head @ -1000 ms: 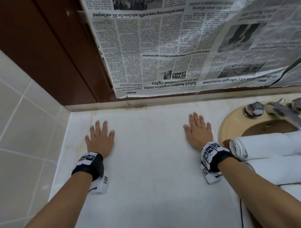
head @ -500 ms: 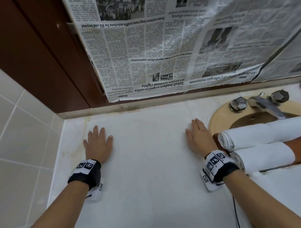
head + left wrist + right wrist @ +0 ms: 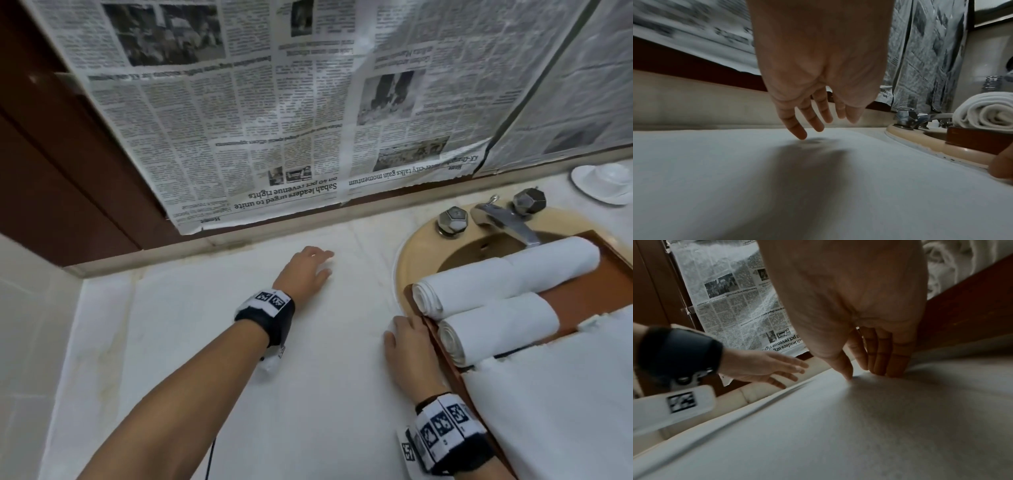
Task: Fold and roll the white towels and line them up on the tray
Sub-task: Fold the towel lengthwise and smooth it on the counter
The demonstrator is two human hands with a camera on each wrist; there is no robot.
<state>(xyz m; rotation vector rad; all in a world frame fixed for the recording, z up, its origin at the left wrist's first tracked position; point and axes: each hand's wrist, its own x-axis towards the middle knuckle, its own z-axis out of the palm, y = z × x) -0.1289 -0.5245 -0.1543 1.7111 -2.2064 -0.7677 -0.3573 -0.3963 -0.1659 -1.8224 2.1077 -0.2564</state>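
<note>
head view: a white towel [image 3: 274,359] lies spread flat on the counter [image 3: 85,342], covering most of it. the left hand [image 3: 305,270] reaches across to the far part of the towel, fingers straight and loosely spread, holding nothing. the right hand [image 3: 407,346] rests on the towel's right edge, just beside the brown tray [image 3: 589,294], fingers straight and together. the tray sits over the sink [image 3: 421,253]. two rolled towels [image 3: 496,284] lie side by side on it, ends toward the person, and more white cloth [image 3: 565,411] covers its near part. the tap [image 3: 503,219] stands behind the rolls, a white dish [image 3: 603,181] sits at the far right, and newspaper [image 3: 274,113] hangs on the wall above.

left wrist view: the left hand [image 3: 813,97] hangs over the towel [image 3: 777,186], fingers [image 3: 795,128] straight and apart, the lowest fingertip at or just above the cloth; which, the picture does not settle. a rolled towel [image 3: 986,112] sits on the tray [image 3: 978,138] at the right.

right wrist view: the right hand [image 3: 859,331] points down, its fingers [image 3: 881,358] straight and pressed together, tips on the towel [image 3: 838,426] by the tray wall [image 3: 966,308]. the left hand [image 3: 764,368] shows beyond, open-fingered.
</note>
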